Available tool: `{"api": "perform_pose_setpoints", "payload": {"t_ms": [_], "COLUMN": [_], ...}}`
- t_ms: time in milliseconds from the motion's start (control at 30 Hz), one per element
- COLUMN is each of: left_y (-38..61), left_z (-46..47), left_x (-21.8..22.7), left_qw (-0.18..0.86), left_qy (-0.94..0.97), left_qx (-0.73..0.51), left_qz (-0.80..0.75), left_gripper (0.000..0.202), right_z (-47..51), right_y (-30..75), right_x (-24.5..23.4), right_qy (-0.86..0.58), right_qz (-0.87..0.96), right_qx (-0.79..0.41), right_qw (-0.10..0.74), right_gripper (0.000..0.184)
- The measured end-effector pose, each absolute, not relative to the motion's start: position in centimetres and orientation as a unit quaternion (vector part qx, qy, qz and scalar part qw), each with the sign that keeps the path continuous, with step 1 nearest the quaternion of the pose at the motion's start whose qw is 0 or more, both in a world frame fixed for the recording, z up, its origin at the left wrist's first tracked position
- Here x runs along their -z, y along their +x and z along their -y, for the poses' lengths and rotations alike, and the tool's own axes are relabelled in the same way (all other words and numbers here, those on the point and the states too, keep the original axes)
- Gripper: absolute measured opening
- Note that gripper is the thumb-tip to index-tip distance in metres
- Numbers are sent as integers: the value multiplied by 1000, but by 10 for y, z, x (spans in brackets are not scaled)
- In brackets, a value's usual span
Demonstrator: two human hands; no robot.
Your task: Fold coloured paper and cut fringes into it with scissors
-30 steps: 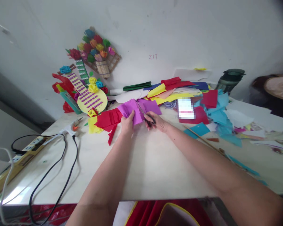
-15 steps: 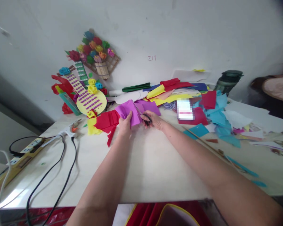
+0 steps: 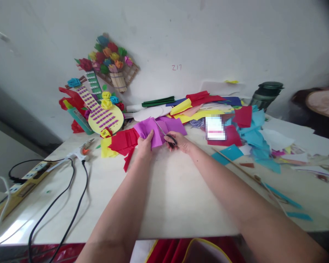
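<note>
My left hand (image 3: 146, 143) pinches a folded sheet of purple crepe paper (image 3: 145, 127), thumb on top and fingers underneath. Black-handled scissors (image 3: 171, 141) are gripped in my right hand (image 3: 178, 141), their blades pointing up and left across the purple paper. Another flat purple piece (image 3: 175, 125) lies just behind the blades. Beside my left hand, red paper pieces (image 3: 123, 141) overlap a yellow sheet (image 3: 107, 148) on the table.
Behind my hands are stacked colored papers (image 3: 205, 98). A paper-flower guitar (image 3: 106, 118) leans on the wall at left, near a glue gun (image 3: 79, 153) and power strip (image 3: 22, 191). At right lie a phone (image 3: 215, 128), blue scraps (image 3: 253, 135) and a stick (image 3: 235, 165); a dark bottle (image 3: 265, 95) stands behind.
Both hands stay almost in place on the purple paper and the scissors. The scissor blades have shifted very slightly, and the view has moved a little.
</note>
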State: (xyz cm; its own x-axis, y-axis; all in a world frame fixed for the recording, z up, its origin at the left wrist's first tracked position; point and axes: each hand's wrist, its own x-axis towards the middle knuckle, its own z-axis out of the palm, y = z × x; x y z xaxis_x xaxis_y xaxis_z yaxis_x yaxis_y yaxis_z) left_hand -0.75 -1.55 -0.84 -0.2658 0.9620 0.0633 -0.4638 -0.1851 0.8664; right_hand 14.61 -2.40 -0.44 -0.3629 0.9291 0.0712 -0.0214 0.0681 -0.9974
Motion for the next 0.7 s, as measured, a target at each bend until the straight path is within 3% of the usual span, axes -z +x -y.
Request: {"api": "perform_pose_setpoints", "payload": {"t_ms": [700], "left_y": [-4], "left_z": [20], "left_x": [4], "left_qw": [521], "left_qy": [331], "left_qx": [-699], "left_qz": [-361], "left_gripper": [36], "right_z": [32], "right_y": [147], "right_x": [2], "right_qy": [-366], "right_qz": [615], "right_qx": [-563], "right_qw": [412], "right_gripper": [42]}}
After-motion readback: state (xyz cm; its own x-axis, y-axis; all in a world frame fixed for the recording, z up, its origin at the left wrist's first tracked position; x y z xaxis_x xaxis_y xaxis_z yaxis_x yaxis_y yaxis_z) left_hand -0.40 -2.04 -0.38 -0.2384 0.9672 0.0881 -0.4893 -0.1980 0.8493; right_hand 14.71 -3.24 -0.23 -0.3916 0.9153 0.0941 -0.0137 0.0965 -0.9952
